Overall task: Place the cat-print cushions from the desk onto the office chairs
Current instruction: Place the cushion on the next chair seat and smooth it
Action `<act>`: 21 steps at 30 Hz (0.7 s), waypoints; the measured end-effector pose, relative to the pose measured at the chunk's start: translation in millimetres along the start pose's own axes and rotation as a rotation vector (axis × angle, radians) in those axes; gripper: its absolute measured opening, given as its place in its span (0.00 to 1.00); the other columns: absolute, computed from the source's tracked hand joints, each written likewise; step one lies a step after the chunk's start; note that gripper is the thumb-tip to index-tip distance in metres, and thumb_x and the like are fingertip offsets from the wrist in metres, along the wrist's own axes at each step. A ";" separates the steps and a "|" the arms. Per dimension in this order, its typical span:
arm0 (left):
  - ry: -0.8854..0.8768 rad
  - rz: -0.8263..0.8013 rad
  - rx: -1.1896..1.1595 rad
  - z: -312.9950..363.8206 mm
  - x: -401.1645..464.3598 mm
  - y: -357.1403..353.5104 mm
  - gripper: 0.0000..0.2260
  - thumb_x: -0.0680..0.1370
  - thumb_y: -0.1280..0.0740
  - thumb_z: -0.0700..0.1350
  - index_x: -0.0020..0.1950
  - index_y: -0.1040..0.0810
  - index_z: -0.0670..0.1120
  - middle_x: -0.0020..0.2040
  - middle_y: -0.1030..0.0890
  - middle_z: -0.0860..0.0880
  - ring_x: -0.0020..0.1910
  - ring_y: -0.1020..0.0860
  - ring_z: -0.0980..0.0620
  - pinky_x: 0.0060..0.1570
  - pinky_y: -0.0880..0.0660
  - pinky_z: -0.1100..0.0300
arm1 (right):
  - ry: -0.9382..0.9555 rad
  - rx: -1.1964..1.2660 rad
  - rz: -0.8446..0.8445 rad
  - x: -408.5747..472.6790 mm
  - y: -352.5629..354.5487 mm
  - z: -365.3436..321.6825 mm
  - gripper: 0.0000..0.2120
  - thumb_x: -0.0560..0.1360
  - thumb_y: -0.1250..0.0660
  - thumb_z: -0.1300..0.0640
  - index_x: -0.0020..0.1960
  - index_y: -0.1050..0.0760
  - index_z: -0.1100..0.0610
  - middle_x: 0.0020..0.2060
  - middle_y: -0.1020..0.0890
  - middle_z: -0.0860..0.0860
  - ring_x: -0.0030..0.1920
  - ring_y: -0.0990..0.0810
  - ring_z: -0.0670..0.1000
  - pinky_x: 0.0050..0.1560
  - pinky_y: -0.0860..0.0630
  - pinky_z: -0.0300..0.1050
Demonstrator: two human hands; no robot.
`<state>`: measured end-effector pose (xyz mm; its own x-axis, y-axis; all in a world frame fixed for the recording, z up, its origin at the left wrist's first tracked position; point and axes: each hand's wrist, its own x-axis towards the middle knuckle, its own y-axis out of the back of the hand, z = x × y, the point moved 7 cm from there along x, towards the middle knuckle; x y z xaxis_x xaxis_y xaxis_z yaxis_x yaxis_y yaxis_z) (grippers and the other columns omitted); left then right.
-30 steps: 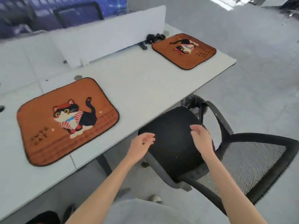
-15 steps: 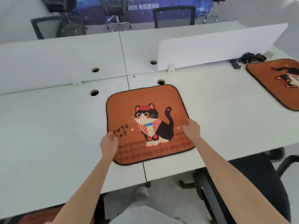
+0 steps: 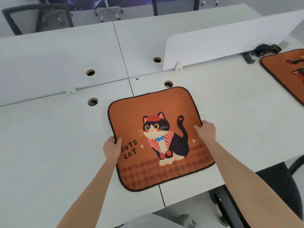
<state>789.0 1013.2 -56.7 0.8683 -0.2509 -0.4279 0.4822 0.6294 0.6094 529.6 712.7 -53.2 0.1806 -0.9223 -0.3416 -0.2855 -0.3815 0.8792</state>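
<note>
An orange cushion [image 3: 158, 129] with a black-and-white cat and the words "CUTE CAT" lies on the white desk [image 3: 49, 145], its near edge reaching the desk's front edge. My left hand [image 3: 112, 148] pinches its left edge. My right hand [image 3: 206, 131] grips its right edge, thumb on top. A second orange cat cushion [image 3: 286, 74] lies at the far right, cut off by the frame. A black office chair [image 3: 279, 183] stands below the desk's front edge at the lower right.
A white divider panel [image 3: 230, 41] stands across the desk behind the cushions, with a black bundle [image 3: 264, 49] beside it. Several round cable holes [image 3: 93, 102] dot the desk. More chairs [image 3: 37, 18] stand behind the far desk.
The view swung from the black chair to the desk. Both hands left the chair seat, reached the near cushion and closed on its side edges; the cushion now looks larger and closer.
</note>
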 end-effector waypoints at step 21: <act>-0.842 -0.632 0.155 212.9 -304.8 -310.6 0.11 0.80 0.44 0.41 0.60 0.29 0.41 0.44 0.21 0.45 0.29 0.26 0.54 0.27 0.30 0.68 | -0.555 0.601 0.430 -147.8 153.1 398.4 0.19 0.76 0.43 0.64 0.66 0.32 0.57 0.47 0.18 0.55 0.41 0.19 0.55 0.44 0.24 0.45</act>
<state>399.4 737.6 26.6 0.2266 -0.9649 -0.1326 0.8318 0.1209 0.5417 84.1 766.2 -0.4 -0.4868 -0.8298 -0.2728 -0.6921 0.1759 0.7001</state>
